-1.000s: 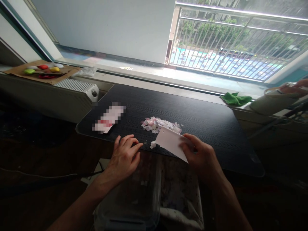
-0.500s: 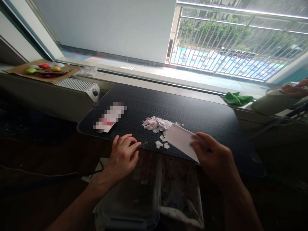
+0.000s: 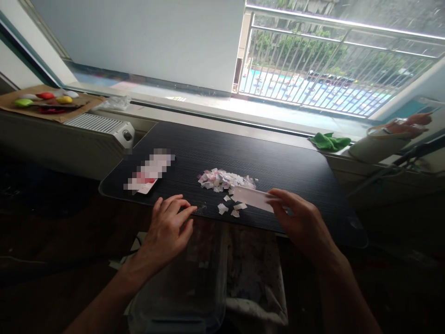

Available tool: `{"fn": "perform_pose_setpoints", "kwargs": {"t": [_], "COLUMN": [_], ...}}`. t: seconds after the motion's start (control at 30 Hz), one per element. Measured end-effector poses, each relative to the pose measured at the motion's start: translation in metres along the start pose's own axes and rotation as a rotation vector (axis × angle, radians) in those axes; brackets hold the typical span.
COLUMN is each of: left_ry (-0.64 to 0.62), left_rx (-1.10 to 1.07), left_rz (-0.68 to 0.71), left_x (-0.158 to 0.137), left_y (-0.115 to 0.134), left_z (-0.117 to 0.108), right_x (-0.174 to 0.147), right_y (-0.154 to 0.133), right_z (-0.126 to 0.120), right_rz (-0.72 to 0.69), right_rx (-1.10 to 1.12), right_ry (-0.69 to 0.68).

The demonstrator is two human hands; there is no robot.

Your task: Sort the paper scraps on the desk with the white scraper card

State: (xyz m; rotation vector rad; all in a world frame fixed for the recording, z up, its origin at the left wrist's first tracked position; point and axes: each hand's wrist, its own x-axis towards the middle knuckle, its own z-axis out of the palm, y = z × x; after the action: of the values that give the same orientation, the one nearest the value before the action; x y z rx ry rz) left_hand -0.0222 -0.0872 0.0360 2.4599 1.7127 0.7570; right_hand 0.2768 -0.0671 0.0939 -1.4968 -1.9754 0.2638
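My right hand [image 3: 301, 218] pinches a white card [image 3: 251, 196] that lies low and nearly flat over the black mat [image 3: 278, 167], its left edge just right of a heap of small white and pink paper scraps [image 3: 222, 180]. A few loose scraps [image 3: 229, 208] lie below the heap near the mat's front edge. My left hand [image 3: 170, 226] rests at the mat's front edge with fingers spread, holding nothing. Under both hands sits a clear plastic bin [image 3: 208, 283] with scraps inside.
A blurred white and red card [image 3: 149, 170] lies on the mat's left part. A radiator [image 3: 100, 125] and a cardboard tray with coloured items [image 3: 48, 101] stand at the left. A green cloth [image 3: 329, 141] lies on the sill. Another person's hand [image 3: 410, 124] shows at far right.
My right hand has tipped the white card from upright and tilted down to almost flat on the mat, to the right. A few scraps now lie loose below the heap. The left hand barely moved.
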Motion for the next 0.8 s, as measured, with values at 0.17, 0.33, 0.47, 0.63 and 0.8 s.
{"fn": "perform_pose_setpoints", "kwargs": {"t": [0.17, 0.33, 0.47, 0.63, 0.8], "left_ry": [0.009, 0.007, 0.031, 0.053, 0.048], "left_rx": [0.036, 0.031, 0.042, 0.067, 0.060], "left_rz": [0.017, 0.029, 0.045, 0.043, 0.065], "left_x": [-0.003, -0.001, -0.002, -0.006, -0.005], "left_y": [-0.005, -0.003, -0.004, -0.010, -0.009], "left_z": [-0.001, 0.000, -0.001, -0.001, 0.000], "right_x": [-0.013, -0.006, 0.000, 0.000, 0.022], "right_y": [0.010, 0.014, 0.019, 0.033, 0.059], "right_z": [-0.017, -0.012, -0.011, -0.026, -0.012], "right_rz": [0.101, 0.063, -0.024, 0.073, 0.277], "right_rx": [0.018, 0.132, 0.179, 0.193, 0.287], "right_ry": [-0.023, -0.094, -0.227, -0.210, -0.183]}}
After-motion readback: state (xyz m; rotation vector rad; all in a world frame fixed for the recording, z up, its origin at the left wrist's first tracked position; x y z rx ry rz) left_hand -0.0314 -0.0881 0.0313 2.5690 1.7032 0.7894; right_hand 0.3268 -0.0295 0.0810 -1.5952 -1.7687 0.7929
